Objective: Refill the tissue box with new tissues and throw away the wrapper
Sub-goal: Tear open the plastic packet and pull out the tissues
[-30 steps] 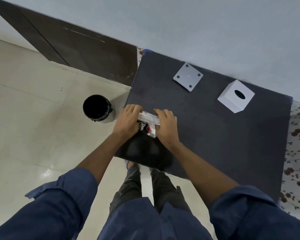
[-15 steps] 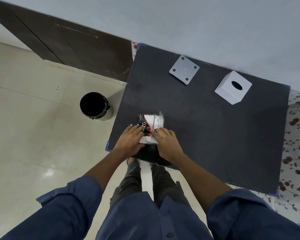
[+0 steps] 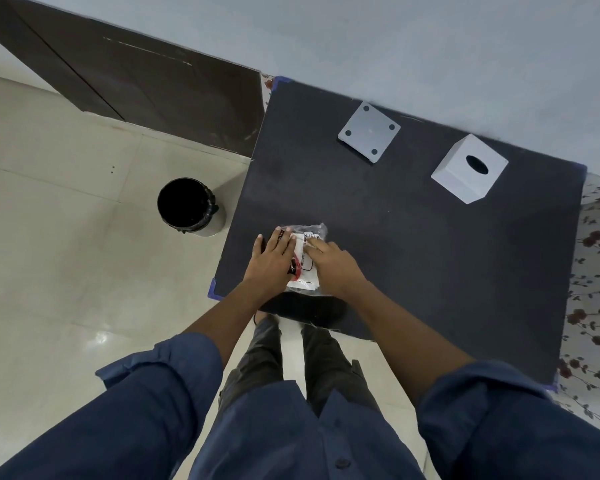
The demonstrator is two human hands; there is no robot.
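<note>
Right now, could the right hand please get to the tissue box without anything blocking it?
Probably yes: bare table lies between the right hand and the tissue box, though both hands rest on the tissue pack.

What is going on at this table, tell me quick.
A person is pressing both hands on a wrapped tissue pack near the front edge of the dark table: left hand flat on its left side, right hand on its right. The pack looks unopened. The white tissue box and its separate base plate sit at the far side, untouched. A black-lined bin stands on the floor to the left.
</note>
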